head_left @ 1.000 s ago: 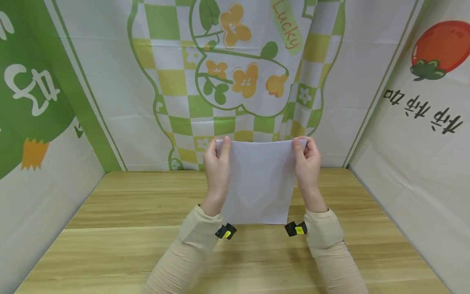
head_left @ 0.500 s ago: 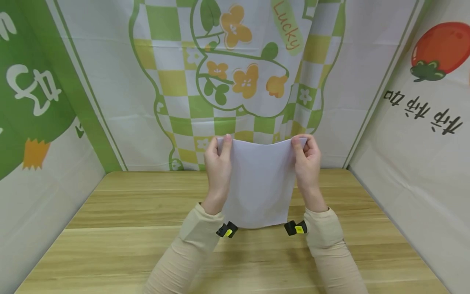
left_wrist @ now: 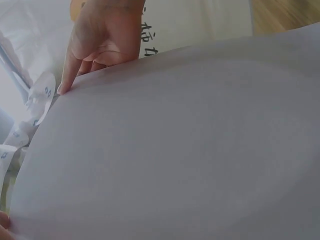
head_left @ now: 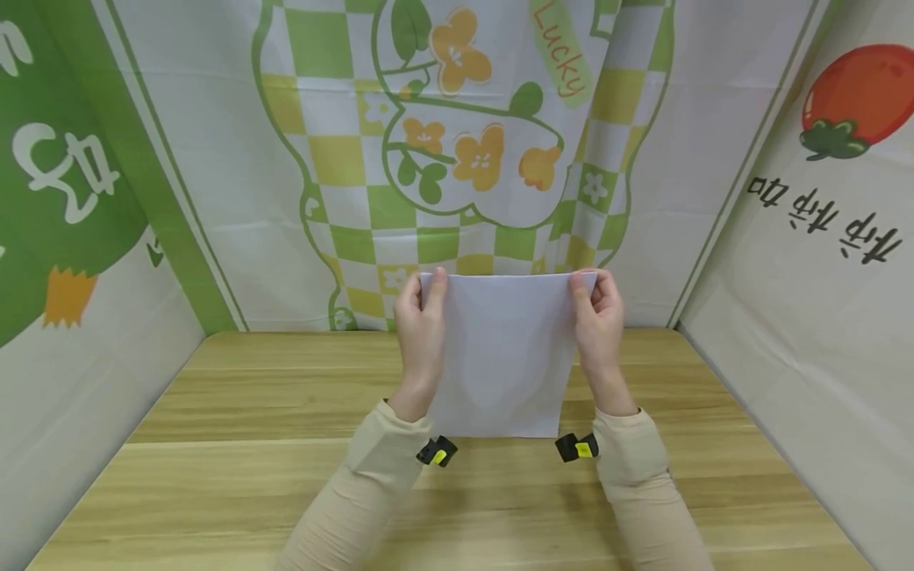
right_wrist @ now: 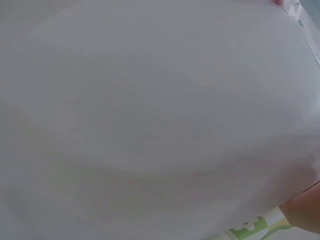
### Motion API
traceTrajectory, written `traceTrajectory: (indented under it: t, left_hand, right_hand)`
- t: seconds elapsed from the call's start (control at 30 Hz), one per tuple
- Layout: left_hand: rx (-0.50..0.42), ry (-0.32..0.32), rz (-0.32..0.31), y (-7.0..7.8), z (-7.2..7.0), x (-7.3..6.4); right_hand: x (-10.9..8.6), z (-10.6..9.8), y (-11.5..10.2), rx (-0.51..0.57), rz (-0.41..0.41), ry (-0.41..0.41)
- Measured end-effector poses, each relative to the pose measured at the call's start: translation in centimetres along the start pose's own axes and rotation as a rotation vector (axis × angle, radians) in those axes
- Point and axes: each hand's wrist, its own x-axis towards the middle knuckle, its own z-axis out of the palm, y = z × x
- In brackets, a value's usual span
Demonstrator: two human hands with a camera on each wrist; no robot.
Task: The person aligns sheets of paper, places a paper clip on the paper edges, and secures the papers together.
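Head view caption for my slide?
Left hand and right hand hold white rectangular paper above a tan wood-grain table.

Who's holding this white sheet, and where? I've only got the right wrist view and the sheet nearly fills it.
Observer: In the head view, the left hand and right hand pinch the white sheet near its upper corners, one each side.
Operator: Is anything holding its lower edge?
Observer: No, neither hand is on that edge.
Operator: What surface shows past it?
Observer: A wood-grain table.
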Motion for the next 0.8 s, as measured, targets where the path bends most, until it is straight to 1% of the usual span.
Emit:
traceTrajectory:
  t: [0.2, 0.43, 0.63, 0.8]
  left_hand:
    - [0.004, -0.007, 0.017, -0.2, -0.4, 0.1]
    - [0.021, -0.031, -0.046, 3.1, -0.7, -0.7]
    - [0.022, -0.029, -0.027, 3.5, -0.6, -0.7]
    - [0.021, -0.034, -0.031, 3.5, -0.3, -0.9]
  right_hand:
    - [0.0, -0.3, 0.1, 0.002, 0.005, -0.001]
    - [0.2, -0.7, -0.1, 0.006, 0.007, 0.003]
    - [0.3, -0.6, -0.4, 0.012, 0.002, 0.002]
    - [0.2, -0.3, -0.4, 0.001, 0.009, -0.005]
